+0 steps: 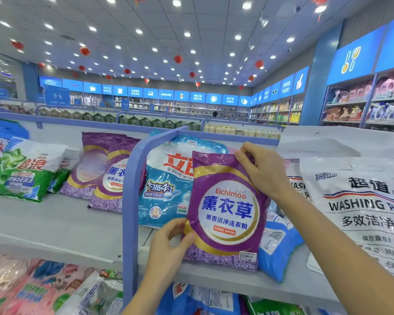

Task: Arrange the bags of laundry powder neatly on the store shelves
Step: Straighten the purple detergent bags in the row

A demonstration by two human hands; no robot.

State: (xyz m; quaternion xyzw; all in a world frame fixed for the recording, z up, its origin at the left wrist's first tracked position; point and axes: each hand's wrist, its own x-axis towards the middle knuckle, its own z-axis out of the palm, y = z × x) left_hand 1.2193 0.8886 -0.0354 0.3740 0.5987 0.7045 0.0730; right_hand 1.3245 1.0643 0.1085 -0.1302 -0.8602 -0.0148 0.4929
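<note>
Purple and gold, the lavender bag stands upright on the grey shelf, just right of the blue divider — left hand pinching its lower left edge, right hand gripping its top right corner. Just behind it leans a blue-and-white bag; matching purple bags lie beyond the divider.

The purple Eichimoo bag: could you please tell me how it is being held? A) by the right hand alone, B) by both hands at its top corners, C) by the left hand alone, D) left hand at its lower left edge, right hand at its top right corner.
D: the left hand pinches the lower left edge of the purple Eichimoo bag, while the right hand grips its top right corner.
</note>
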